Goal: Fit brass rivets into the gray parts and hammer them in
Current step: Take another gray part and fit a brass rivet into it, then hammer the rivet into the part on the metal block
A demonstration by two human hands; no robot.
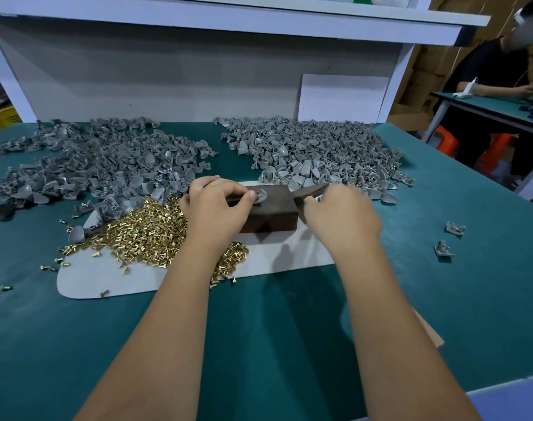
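A dark metal block stands on a white board in the middle of the table. On its top my left hand pinches a gray part with a brass rivet in it. My right hand grips a dark hammer, whose head hovers blurred just right of the part. A heap of loose brass rivets lies on the board under my left wrist. Two big heaps of gray parts lie behind, the left heap and the right heap.
Two stray gray parts lie on the green table to the right. A white shelf frame walls the back. Another person sits at a neighbouring table at the far right, near orange stools.
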